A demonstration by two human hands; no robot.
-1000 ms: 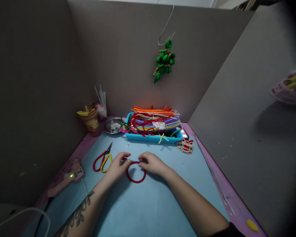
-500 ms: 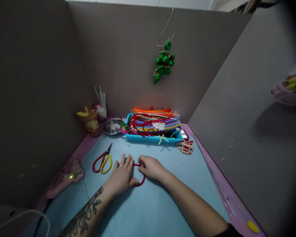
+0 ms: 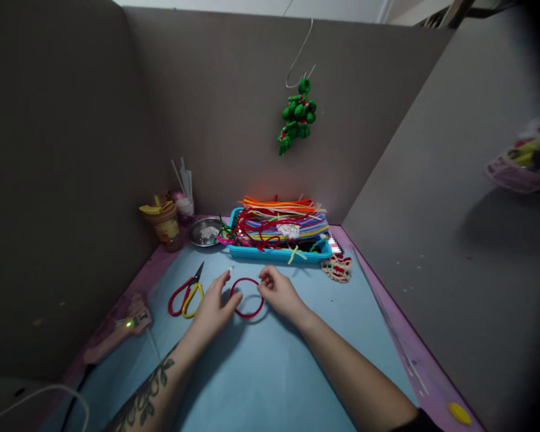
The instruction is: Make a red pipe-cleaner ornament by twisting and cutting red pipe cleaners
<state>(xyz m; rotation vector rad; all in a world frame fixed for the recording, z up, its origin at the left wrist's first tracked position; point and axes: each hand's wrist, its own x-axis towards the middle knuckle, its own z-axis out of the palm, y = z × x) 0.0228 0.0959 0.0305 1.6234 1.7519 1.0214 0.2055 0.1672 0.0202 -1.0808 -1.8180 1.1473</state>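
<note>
A red pipe cleaner bent into a ring [image 3: 248,316] is raised slightly above the blue mat [image 3: 261,384]. My right hand [image 3: 281,294] pinches the ring's right edge between thumb and fingertips. At the ring's left side is my left hand [image 3: 213,306], thumb and fingers apart; its thumb overlaps the edge, and I cannot tell whether it touches. Scissors [image 3: 189,294] with one red and one yellow handle lie just left of that hand.
A blue tray [image 3: 270,253] full of colourful pipe cleaners stands at the back, beside a metal bowl [image 3: 202,241]. The glue gun [image 3: 130,321] lies left, its light green. A cream-and-red piece [image 3: 338,269] lies right. Green leafy work [image 3: 299,114] hangs on the grey partition.
My left hand has lifted off the mat and drawn back to the left, uncovering the ring. The right hand has raised the ring slightly, and it now shows as a full circle.
</note>
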